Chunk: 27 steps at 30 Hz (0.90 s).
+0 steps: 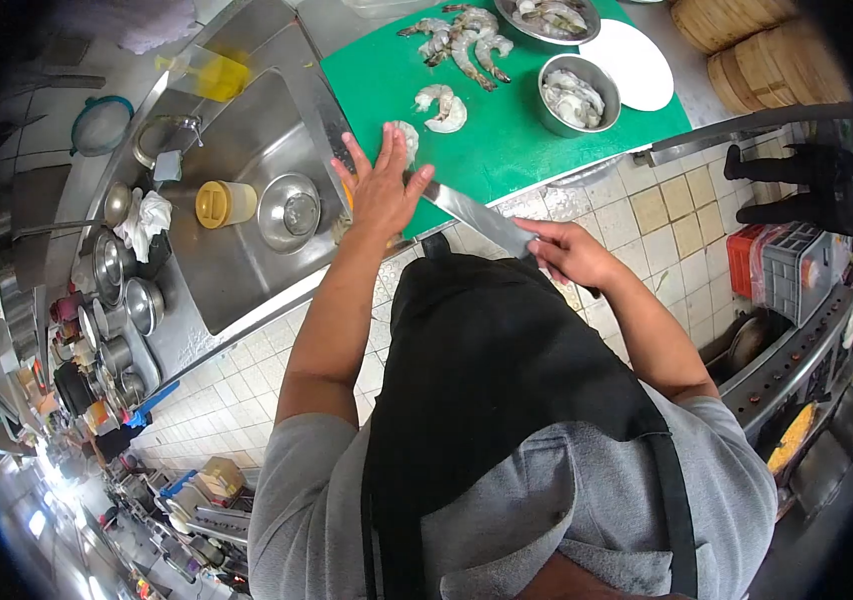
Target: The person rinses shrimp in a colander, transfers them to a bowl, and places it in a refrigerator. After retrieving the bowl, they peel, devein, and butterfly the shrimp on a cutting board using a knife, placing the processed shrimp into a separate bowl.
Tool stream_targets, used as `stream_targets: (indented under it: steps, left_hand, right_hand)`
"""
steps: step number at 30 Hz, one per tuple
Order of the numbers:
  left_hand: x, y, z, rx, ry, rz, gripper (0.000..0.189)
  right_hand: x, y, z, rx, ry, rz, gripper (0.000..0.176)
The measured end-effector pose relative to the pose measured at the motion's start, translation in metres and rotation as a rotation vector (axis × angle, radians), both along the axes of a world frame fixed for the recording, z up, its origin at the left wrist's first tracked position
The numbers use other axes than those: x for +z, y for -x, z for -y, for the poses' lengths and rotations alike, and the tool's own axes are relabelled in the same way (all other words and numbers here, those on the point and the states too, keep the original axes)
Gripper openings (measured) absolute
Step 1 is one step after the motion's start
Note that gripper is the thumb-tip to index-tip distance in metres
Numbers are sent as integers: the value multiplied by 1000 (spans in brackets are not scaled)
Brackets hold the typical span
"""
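Observation:
My left hand (385,190) lies flat with its fingers spread at the left edge of the green cutting board (537,150). A peeled shrimp (407,143) shows beside its fingertips, partly covered by them. In my right hand (577,255) is the handle of a knife (480,218), whose broad blade points left along the board's near edge, its tip close to my left thumb. Another shrimp (443,108) lies curled on the board. Farther back is a pile of shrimp (467,40). A metal bowl (581,128) on the right holds more shrimp.
A second metal bowl (537,38) with shrimp and a white plate (642,65) stand at the back right. To the left, a steel sink (237,270) holds a metal bowl (289,210) and a yellow-lidded container (227,204). Bamboo steamers (782,65) are stacked at far right.

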<state>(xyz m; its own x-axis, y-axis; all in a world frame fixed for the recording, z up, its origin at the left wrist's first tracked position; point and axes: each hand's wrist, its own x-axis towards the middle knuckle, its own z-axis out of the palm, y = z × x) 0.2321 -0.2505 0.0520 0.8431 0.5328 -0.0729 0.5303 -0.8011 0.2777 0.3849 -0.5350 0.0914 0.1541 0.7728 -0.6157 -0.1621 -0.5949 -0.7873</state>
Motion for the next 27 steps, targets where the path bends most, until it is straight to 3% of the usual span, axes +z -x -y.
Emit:
stream_targets:
  steps: [4, 6, 7, 9, 10, 12, 16, 18, 21, 27]
  left_hand:
    - [-2, -9, -8, 124, 48, 127, 75]
    - [-12, -15, -15, 146, -92, 317, 51]
    - [-16, -18, -20, 144, -93, 318, 51]
    - [-19, -21, -28, 266, -114, 437, 28]
    - [-17, -21, -32, 266, -115, 437, 28]
    - [-13, -20, -42, 500, 59, 427, 22]
    - [-19, -12, -56, 548, 241, 457, 20]
    - [-15, -12, -40, 340, -76, 587, 19]
    - [0, -12, -14, 202, -177, 571, 18]
    - [-12, -5, -2, 18, -276, 494, 13]
  right_hand:
    - [22, -12, 25, 2, 16, 68, 41]
    - [28, -17, 33, 26, 15, 111, 41]
    - [33, -19, 36, 50, 18, 141, 41]
    - [43, -21, 42, 76, 20, 172, 41]
    - [47, -20, 45, 56, 40, 191, 42]
    - [51, -21, 52, 36, 58, 210, 42]
    - [54, -19, 60, -94, 51, 205, 42]
    - [55, -18, 60, -140, 59, 222, 42]
    - [54, -17, 56, -220, 73, 212, 42]
    - [53, -16, 46, -197, 33, 247, 43]
